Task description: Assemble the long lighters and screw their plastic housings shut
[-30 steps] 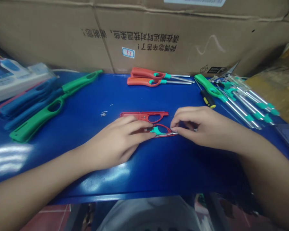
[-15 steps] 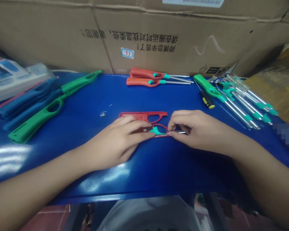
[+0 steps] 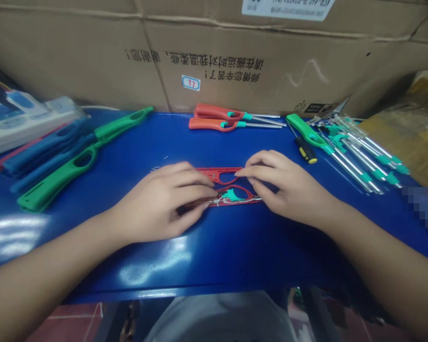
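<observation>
Two red lighter shell halves lie mid-table on the blue table [image 3: 235, 247]. The near half [image 3: 240, 197] carries a teal trigger [image 3: 231, 194] and thin wires, with a metal tube end at its right. The far, bare half [image 3: 223, 174] lies just behind it. My left hand [image 3: 164, 204] rests over the left ends of both halves, fingers curled and pressing the near one. My right hand [image 3: 288, 187] reaches to the far half, forefinger and thumb touching its right end.
Two finished red lighters [image 3: 228, 118] lie at the back by the cardboard boxes [image 3: 214, 47]. Green shells [image 3: 74, 161] and blue shells [image 3: 39, 152] lie left. A screwdriver [image 3: 305, 149], a green lighter [image 3: 306, 130] and several tube assemblies [image 3: 360, 152] lie right.
My right hand left the metal tube at the near half and moved up to the far half's right end. My left hand slid slightly left and stayed on the shells.
</observation>
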### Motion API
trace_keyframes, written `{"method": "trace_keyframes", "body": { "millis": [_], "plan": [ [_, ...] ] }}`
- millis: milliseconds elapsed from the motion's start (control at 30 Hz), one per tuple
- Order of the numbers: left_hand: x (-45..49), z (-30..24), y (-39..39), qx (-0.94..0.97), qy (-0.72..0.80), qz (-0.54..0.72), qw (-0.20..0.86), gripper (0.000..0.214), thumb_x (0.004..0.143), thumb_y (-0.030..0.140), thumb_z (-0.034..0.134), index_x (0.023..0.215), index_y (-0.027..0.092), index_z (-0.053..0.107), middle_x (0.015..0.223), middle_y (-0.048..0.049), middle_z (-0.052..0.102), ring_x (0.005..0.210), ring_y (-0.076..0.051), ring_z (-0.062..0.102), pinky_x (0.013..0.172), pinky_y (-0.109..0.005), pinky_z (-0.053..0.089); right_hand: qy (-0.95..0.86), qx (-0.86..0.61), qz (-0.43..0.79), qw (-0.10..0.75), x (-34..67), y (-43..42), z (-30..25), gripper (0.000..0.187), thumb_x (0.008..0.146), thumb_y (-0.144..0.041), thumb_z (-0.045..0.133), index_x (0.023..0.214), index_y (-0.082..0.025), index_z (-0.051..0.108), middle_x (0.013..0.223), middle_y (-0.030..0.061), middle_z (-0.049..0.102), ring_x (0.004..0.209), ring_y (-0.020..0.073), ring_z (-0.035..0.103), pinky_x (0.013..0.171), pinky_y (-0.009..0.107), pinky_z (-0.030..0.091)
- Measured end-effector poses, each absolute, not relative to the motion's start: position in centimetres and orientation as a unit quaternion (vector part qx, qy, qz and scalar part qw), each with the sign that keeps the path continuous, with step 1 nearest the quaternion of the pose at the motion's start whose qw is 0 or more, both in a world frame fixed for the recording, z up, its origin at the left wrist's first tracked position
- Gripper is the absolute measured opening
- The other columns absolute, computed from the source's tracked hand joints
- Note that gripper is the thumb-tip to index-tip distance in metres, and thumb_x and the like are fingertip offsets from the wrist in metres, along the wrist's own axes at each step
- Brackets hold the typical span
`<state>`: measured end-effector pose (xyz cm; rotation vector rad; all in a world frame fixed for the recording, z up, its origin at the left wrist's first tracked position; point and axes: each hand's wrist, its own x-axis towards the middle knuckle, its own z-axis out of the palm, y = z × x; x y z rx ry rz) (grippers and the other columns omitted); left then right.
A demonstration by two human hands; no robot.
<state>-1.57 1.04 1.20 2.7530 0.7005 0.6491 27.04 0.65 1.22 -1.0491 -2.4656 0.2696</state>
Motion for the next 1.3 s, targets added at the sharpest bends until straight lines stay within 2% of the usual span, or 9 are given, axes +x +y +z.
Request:
{"method": "trace_keyframes", "body": {
  "millis": [133, 267, 467, 733, 1000, 1300],
  "plan": [
    [-2.1, 1.9, 1.6, 0.946, 0.239, 0.202, 0.082, 0.018, 0.097, 0.026, 0.064, 0.108, 0.024, 0.077, 0.103, -0.0038, 0.077, 0.092, -0.021, 0.066, 0.082, -0.036, 0.054, -0.907, -0.358, 0.092, 0.203, 27.2, 0.9, 1.0, 0.032, 0.099, -0.015, 0.051, 0.123, -0.023, 0.071, 0.118, 0.0122, 0.065, 0.107, 0.0262, 0.059, 0.095, 0.046, 0.050],
    [-2.4, 1.9, 1.4, 0.951, 0.244, 0.182, 0.061, 0.019, 0.098, 0.029, 0.064, 0.110, 0.023, 0.077, 0.097, -0.0039, 0.077, 0.087, -0.020, 0.067, 0.077, -0.034, 0.053, -0.929, -0.316, 0.086, 0.172, 26.9, 0.3, 1.5, 0.034, 0.101, -0.022, 0.055, 0.132, -0.026, 0.068, 0.137, 0.0126, 0.061, 0.124, 0.0285, 0.055, 0.105, 0.052, 0.045],
    [-2.3, 1.6, 1.3, 0.946, 0.259, 0.165, 0.103, 0.019, 0.101, 0.031, 0.061, 0.105, 0.023, 0.078, 0.094, -0.0025, 0.075, 0.086, -0.018, 0.069, 0.074, -0.031, 0.052, -0.948, -0.282, 0.100, 0.109, 26.5, -0.5, 1.3, 0.043, 0.101, -0.032, 0.058, 0.145, -0.026, 0.060, 0.154, 0.0124, 0.051, 0.142, 0.0313, 0.043, 0.115, 0.057, 0.038],
    [-2.2, 1.5, 1.1, 0.925, 0.284, 0.169, 0.187, 0.019, 0.102, 0.028, 0.062, 0.103, 0.022, 0.080, 0.090, -0.0029, 0.074, 0.078, -0.015, 0.070, 0.070, -0.026, 0.051, -0.951, -0.277, 0.107, 0.086, 26.5, -0.4, 0.9, 0.048, 0.103, -0.033, 0.056, 0.150, -0.029, 0.055, 0.158, 0.0118, 0.048, 0.145, 0.0310, 0.041, 0.118, 0.057, 0.036],
    [-1.9, 1.4, 1.0, 0.895, 0.324, 0.194, 0.238, 0.013, 0.095, 0.026, 0.072, 0.104, 0.022, 0.081, 0.092, -0.0006, 0.077, 0.080, -0.012, 0.072, 0.074, -0.023, 0.053, -0.962, -0.259, 0.065, 0.058, 26.1, -0.9, 1.2, 0.045, 0.105, -0.029, 0.050, 0.150, -0.022, 0.055, 0.163, 0.0150, 0.043, 0.148, 0.0302, 0.042, 0.122, 0.058, 0.031],
    [-1.6, 1.5, 0.7, 0.889, 0.344, 0.194, 0.230, 0.015, 0.096, 0.029, 0.071, 0.105, 0.024, 0.082, 0.091, -0.0020, 0.078, 0.080, -0.015, 0.072, 0.074, -0.027, 0.054, -0.963, -0.255, 0.075, 0.047, 26.3, -1.0, 1.0, 0.047, 0.107, -0.033, 0.047, 0.151, -0.019, 0.052, 0.162, 0.0147, 0.045, 0.152, 0.0270, 0.038, 0.125, 0.056, 0.028]
  ]
}}
